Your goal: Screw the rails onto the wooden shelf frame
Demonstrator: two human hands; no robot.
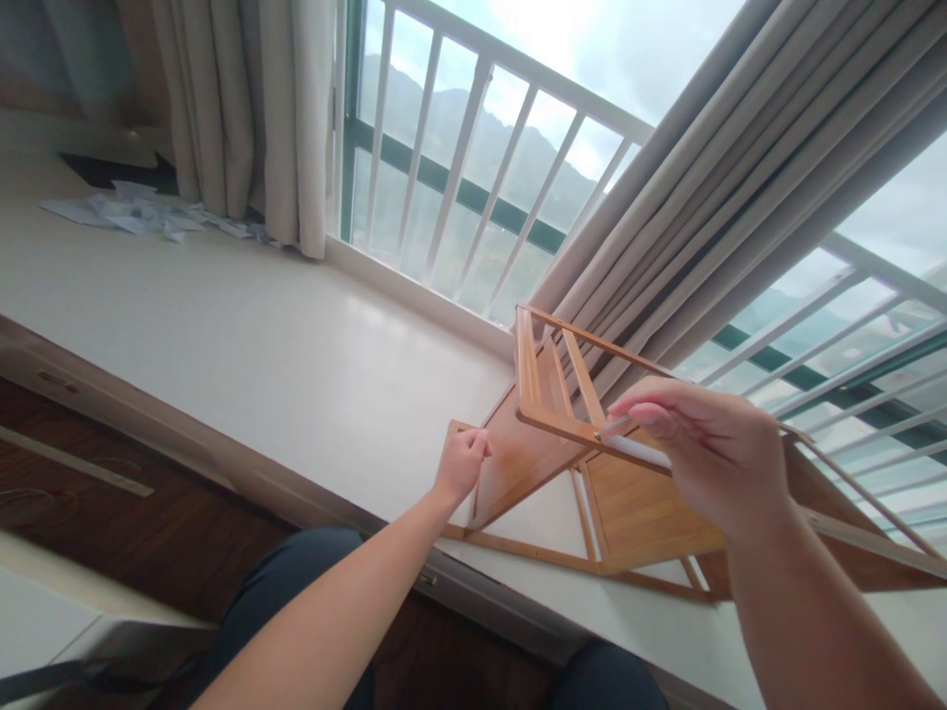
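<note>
Knees point(296, 582) in dark trousers at bottom of frame, dark wood floor point(148, 513) beneath, seated facing a pale window ledge point(258, 345). Left hand point(463, 463) reaching fwd, fingers curled shut on corner of a flat wooden panel at near-left end of a bamboo rack point(628, 503); grip narrow, pinch-like, thumb on top. Right hand point(702, 444) higher and nearer to camera, fingers bunched around a thin white-handled tool point(636, 449), prob. a small screwdriver or key, metal tip pointing left at rack's upper rail point(562, 424); tip touching or just short of rail, can't tell which. Rack lying on ledge, tipped up on one side, straight ahead and slightly right of body; long axis running from near-left corner by left hand away to right, past right forearm. Slatted upper frame point(547, 365) standing up at an angle, between the two hands and a bit beyond. Left hand nearer to rack's low corner, right hand nearer to top rail; both w/in reach, hands apart w/ frame's upright between. Further off: grey curtain point(740, 197) hanging just behind rack, white window bars point(480, 148), hills and cloudy sky outside. Far left on ledge, well apart from rack: scattered papers point(140, 212) beside cream curtain point(252, 108).
</note>
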